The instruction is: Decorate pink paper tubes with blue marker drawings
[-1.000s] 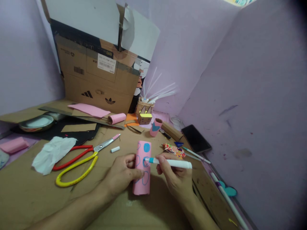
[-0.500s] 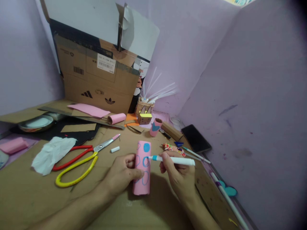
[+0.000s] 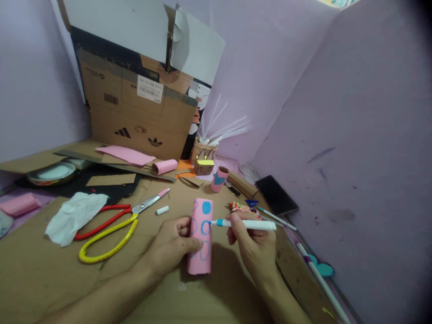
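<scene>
A pink paper tube (image 3: pixel 200 265) lies lengthwise on the cardboard surface, marked with blue outlined shapes and one filled blue oval near its far end. My left hand (image 3: pixel 172 245) grips it from the left, thumb on top. In my right hand (image 3: pixel 254 245) is a white marker (image 3: pixel 256 224) with a blue band, its tip touching the right side of the second oval, which is outlined only. The marker's white cap (image 3: pixel 162 210) lies beyond my left hand.
Red and yellow scissors (image 3: pixel 108 251) and crumpled tissue (image 3: pixel 72 218) lie at left. A cardboard box (image 3: pixel 135 112) stands behind. A pink tube with a blue heart (image 3: pixel 219 179) stands ahead. At right are a phone (image 3: pixel 276 195) and a long white stick (image 3: pixel 320 281).
My right hand and the marker have shifted very slightly right. The tube and my left hand look almost the same.
</scene>
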Demonstrator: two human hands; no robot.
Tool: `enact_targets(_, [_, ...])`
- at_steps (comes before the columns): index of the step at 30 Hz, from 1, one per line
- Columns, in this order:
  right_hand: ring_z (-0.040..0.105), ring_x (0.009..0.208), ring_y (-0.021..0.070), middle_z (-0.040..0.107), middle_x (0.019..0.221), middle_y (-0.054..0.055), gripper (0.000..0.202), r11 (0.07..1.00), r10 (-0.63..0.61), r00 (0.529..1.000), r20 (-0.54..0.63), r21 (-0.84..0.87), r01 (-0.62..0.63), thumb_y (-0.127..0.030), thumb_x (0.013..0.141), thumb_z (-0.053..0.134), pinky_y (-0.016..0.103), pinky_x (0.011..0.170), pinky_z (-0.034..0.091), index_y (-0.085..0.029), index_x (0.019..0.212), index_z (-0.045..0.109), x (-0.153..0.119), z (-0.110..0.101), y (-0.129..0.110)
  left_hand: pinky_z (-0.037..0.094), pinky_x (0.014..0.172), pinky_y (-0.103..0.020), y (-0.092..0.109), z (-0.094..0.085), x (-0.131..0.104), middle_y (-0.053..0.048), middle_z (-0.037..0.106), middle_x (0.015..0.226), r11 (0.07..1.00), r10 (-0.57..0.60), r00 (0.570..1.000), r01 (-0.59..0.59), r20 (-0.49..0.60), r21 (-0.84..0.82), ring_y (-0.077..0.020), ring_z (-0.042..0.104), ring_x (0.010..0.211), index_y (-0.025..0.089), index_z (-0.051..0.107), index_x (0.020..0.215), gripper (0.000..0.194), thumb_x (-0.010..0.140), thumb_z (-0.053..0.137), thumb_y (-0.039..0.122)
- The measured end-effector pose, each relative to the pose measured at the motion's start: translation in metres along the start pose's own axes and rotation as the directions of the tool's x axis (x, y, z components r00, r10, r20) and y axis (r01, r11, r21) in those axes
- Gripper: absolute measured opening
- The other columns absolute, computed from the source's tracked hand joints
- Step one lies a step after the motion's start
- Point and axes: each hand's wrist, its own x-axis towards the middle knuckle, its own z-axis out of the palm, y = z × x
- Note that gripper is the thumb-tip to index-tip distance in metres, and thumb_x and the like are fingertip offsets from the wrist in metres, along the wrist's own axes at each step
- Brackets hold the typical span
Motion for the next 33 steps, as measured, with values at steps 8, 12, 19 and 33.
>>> enact_targets(8, [0.047, 0.038, 0.0093, 0.051, 0.045, -0.003, 0.026, 0.999, 0.001, 0.997, 0.080, 0.032, -0.004, -0.029, 0.082, 0.055, 0.020, 0.037, 0.038, -0.016, 0.059, 0.058, -0.0037, -0.0002, 0.0014, 0.047, 0.069, -0.032, -0.0016, -0.0010, 0.0016, -0.001, 0.061, 0.065, 0.999, 0.033, 0.999, -0.033, 0.032, -0.009, -0.0218, 0.060, 0.073, 0.012, 0.061, 0.075, 0.027, 0.048, 0.066, 0.013])
enact_targets(12, [0.047, 0.040, 0.0096, 0.051, 0.047, -0.002, 0.026, 0.999, -0.008, 0.993, 0.115, 0.040, 0.003, -0.029, 0.083, 0.055, 0.020, 0.038, 0.037, -0.016, 0.061, 0.059, -0.0046, -0.0005, 0.0040, 0.047, 0.068, -0.033, -0.0015, -0.0016, 0.0025, -0.002, 0.062, 0.066, 0.999, 0.036, 0.998, -0.036, 0.042, 0.000, -0.0216, 0.059, 0.072, 0.012, 0.061, 0.076, 0.027, 0.049, 0.066, 0.013])
enact_targets(19, [0.047, 0.039, 0.0099, 0.051, 0.045, -0.003, 0.024, 1.000, -0.025, 0.987, 0.156, 0.004, 0.025, -0.029, 0.083, 0.055, 0.020, 0.037, 0.036, -0.015, 0.065, 0.062, -0.0075, -0.0021, 0.0038, 0.047, 0.067, -0.032, -0.0029, -0.0016, 0.0034, -0.001, 0.061, 0.065, 0.999, 0.039, 0.998, -0.038, 0.043, -0.025, -0.0217, 0.060, 0.072, 0.013, 0.059, 0.069, 0.022, 0.048, 0.065, 0.013])
enact_targets(33, [0.047, 0.041, 0.0098, 0.051, 0.047, -0.002, 0.023, 0.997, 0.012, 0.993, 0.114, 0.069, -0.020, -0.029, 0.083, 0.056, 0.020, 0.039, 0.038, -0.015, 0.064, 0.061, -0.0061, -0.0002, 0.0051, 0.047, 0.066, -0.031, -0.0008, -0.0011, 0.0029, -0.003, 0.066, 0.069, 0.999, 0.035, 0.999, -0.035, 0.031, -0.008, -0.0210, 0.060, 0.070, 0.012, 0.062, 0.074, 0.027, 0.047, 0.066, 0.014])
